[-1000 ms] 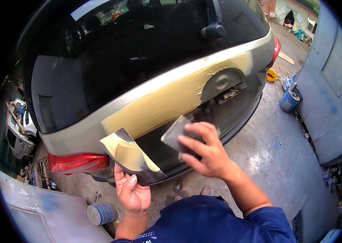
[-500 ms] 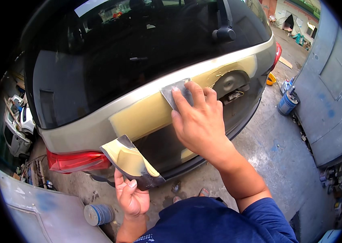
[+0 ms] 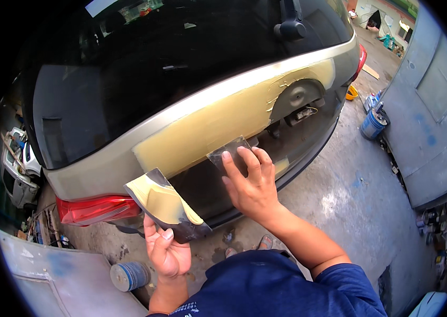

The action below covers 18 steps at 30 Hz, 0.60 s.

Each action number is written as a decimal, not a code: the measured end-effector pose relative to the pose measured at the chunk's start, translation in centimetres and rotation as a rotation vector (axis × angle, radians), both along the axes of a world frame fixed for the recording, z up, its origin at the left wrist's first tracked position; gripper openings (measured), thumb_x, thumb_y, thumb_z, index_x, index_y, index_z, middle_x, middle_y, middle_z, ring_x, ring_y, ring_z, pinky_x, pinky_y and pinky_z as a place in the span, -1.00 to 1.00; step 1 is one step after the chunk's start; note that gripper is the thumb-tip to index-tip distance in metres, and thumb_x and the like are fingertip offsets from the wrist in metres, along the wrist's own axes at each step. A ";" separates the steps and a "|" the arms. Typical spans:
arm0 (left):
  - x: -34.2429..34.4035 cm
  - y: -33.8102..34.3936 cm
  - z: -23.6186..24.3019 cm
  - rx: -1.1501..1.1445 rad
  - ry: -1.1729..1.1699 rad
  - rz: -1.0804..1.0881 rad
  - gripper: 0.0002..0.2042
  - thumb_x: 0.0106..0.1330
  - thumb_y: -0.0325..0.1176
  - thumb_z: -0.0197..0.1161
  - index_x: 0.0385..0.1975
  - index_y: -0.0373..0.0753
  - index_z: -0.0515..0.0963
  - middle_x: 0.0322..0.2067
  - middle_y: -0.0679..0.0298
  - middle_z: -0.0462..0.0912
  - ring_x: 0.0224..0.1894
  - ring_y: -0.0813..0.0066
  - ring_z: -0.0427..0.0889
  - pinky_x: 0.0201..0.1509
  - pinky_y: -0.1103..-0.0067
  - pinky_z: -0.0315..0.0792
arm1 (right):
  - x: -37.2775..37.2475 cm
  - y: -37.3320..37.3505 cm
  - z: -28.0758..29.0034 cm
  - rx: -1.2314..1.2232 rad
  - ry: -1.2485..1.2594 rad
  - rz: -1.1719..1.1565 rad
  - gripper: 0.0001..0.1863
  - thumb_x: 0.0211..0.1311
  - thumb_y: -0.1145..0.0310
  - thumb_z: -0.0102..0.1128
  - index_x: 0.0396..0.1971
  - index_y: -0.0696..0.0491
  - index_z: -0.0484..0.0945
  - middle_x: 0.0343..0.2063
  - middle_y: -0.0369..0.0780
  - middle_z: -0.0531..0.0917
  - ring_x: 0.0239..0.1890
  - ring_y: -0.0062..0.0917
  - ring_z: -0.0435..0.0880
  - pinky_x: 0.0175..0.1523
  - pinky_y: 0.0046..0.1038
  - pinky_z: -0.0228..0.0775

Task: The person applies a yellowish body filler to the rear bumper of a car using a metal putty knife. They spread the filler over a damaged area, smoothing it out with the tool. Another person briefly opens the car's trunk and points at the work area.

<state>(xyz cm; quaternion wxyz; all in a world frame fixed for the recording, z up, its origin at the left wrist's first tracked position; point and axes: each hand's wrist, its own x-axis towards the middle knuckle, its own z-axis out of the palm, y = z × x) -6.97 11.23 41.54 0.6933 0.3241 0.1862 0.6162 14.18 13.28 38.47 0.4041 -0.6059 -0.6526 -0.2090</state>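
My left hand [image 3: 168,248] pinches the lower edge of a dark, flat palette sheet [image 3: 186,231], thumb in front. A thick heap of pale yellow body filler [image 3: 162,203] lies on it. In my right hand [image 3: 255,187] is a thin grey spreader [image 3: 236,150], fingers spread over its face. Its top edge is at the lower border of the filler coat; whether it touches cannot be told. That smooth yellow coat [image 3: 202,127] covers a wide band of the car's tailgate [image 3: 96,169], with ragged ridges beside the round grey recess [image 3: 297,94].
The rear window [image 3: 181,68] and wiper [image 3: 290,29] are above, a red tail light [image 3: 96,210] at left. Blue pails [image 3: 374,124] stand right, a drum-like can [image 3: 130,277] lower left. Grey panels [image 3: 429,116] flank both sides. Car parts [image 3: 20,169] lie far left.
My right hand and the spreader have moved down off the middle of the yellow coat to its lower border. The coat there now looks smoother. My left hand still holds the loaded palette.
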 end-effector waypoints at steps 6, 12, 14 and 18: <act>1.1 -0.1 0.1 -0.012 -0.010 -0.063 -0.37 0.09 -0.64 -0.03 0.27 -0.26 0.18 0.21 0.08 0.33 0.26 0.18 0.34 0.33 0.21 0.28 | 1.3 -4.6 3.6 -0.082 0.331 0.403 -0.41 -0.07 0.36 0.35 0.07 0.04 0.49 0.09 -0.06 0.33 0.05 -0.17 0.33 0.06 -0.23 0.27; 4.0 -0.2 1.4 0.054 -0.043 -0.118 -0.39 0.12 -0.65 -0.07 0.28 -0.25 0.17 0.22 0.11 0.32 0.28 0.20 0.32 0.35 0.22 0.25 | 4.6 -5.5 1.7 -0.218 0.511 0.873 -0.50 -0.02 0.37 0.34 0.02 0.06 0.55 0.06 -0.08 0.40 0.06 -0.22 0.39 0.10 -0.29 0.30; 4.0 0.0 1.7 0.054 -0.047 -0.096 -0.38 0.12 -0.66 -0.04 0.27 -0.23 0.18 0.21 0.07 0.33 0.27 0.16 0.33 0.33 0.17 0.26 | 6.1 -4.7 1.8 -0.083 0.254 0.521 -0.55 -0.12 0.39 0.36 -0.10 0.07 0.59 0.00 -0.11 0.45 0.03 -0.13 0.38 0.10 -0.21 0.29; 4.7 -0.3 1.5 0.046 -0.015 -0.056 -0.39 0.11 -0.66 -0.04 0.27 -0.23 0.19 0.21 0.08 0.34 0.26 0.16 0.34 0.32 0.17 0.27 | 9.6 -2.0 3.3 0.049 0.239 0.055 -0.47 -0.03 0.36 0.30 0.03 0.08 0.47 0.05 -0.10 0.39 0.06 -0.14 0.33 0.11 -0.18 0.24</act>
